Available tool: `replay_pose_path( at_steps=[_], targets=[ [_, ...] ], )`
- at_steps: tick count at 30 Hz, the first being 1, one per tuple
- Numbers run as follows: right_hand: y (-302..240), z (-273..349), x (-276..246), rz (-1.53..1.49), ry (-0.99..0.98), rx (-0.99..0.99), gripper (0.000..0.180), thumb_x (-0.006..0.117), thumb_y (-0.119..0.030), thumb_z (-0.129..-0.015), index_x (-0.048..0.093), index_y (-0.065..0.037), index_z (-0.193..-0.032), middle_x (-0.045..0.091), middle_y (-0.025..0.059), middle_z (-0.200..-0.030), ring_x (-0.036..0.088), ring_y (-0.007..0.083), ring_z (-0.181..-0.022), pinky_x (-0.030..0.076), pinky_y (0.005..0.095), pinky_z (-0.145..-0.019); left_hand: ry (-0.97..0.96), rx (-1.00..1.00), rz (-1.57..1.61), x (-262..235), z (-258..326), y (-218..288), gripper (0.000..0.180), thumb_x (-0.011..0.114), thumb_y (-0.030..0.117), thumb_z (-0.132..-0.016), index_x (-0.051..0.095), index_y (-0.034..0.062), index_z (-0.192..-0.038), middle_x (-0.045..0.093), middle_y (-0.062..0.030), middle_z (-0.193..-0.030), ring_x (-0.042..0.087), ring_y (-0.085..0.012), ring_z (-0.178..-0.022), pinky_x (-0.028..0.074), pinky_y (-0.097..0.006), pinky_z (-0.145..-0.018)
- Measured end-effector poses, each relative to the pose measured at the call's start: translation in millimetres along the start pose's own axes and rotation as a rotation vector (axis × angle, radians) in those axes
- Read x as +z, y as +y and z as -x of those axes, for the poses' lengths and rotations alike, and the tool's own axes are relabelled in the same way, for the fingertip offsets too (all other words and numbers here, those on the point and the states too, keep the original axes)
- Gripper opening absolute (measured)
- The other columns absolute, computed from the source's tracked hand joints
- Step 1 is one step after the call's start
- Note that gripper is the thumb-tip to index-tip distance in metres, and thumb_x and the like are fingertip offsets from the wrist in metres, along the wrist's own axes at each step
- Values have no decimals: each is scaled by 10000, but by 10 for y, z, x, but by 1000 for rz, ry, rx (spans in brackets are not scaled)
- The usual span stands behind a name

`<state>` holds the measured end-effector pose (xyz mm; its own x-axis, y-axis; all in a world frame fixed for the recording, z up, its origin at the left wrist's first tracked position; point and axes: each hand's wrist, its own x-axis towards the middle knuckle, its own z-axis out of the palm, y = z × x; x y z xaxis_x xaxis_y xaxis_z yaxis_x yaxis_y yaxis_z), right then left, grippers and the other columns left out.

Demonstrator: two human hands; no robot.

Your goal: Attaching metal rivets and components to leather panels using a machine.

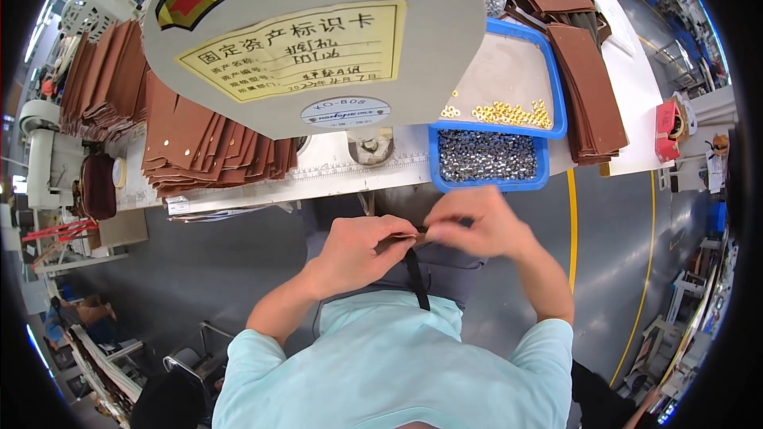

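Observation:
Over my lap, just in front of the table edge, both hands come together on a small brown piece [421, 236] that is mostly hidden by my fingers. My left hand [358, 248] is closed, pinching it between thumb and fingertips. From the other side my right hand [483, 224] has its thumb and finger pressed at the same spot, slightly blurred. A blue tray of silvery metal fasteners [489, 156] sits close beyond my right hand. Behind it stands a larger blue tray [559, 71] with brass-coloured rings [513, 114] gathered at its near side.
A big pale machine head [429, 32] with a yellow label overhangs the table [334, 187]. Brown leather pieces lie in piles at the left [199, 143] and right [586, 95]. A metal fitting [370, 147] shows below the machine. A red box [669, 131] stands far right.

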<state>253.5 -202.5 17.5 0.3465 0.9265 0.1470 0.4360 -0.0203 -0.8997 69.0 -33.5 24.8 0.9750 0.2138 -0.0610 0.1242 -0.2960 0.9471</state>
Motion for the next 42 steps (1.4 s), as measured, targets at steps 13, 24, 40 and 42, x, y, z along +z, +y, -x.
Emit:
replay_pose_path(
  at_steps=[13, 24, 40, 42],
  targets=[
    [482, -226, -218, 652, 108, 164, 129, 743, -97, -861, 751, -7, -953, 663, 149, -892, 680, 361, -820, 557, 461, -750, 268, 762, -519, 25, 2, -53, 234, 791, -2, -704, 713, 75, -912, 759, -54, -930, 739, -210, -772, 606, -297, -641],
    [459, -202, -239, 724, 111, 112, 119, 766, -117, -837, 757, -21, -907, 678, 118, -870, 686, 337, -810, 558, 451, -728, 298, 890, -512, 33, 12, -81, 163, 797, 31, -727, 741, 80, -872, 775, -61, -1003, 751, -211, -825, 621, -286, -642],
    [-71, -66, -262, -40, 215, 331, 100, 782, 13, -847, 763, 14, -945, 763, 79, -913, 716, 119, -791, 587, 269, -710, 289, 1039, -467, 42, -3, -65, 152, 786, 41, -733, 696, 66, -852, 740, -28, -916, 743, -217, -787, 554, -258, -555],
    [-230, 46, -267, -346, -49, 339, 107, 791, -16, -875, 776, -5, -981, 752, 51, -913, 681, 86, -814, 556, 251, -728, 287, 1063, -459, 49, -7, -69, 149, 789, 39, -736, 689, 68, -843, 735, -26, -916, 744, -219, -789, 552, -258, -554]
  ],
)
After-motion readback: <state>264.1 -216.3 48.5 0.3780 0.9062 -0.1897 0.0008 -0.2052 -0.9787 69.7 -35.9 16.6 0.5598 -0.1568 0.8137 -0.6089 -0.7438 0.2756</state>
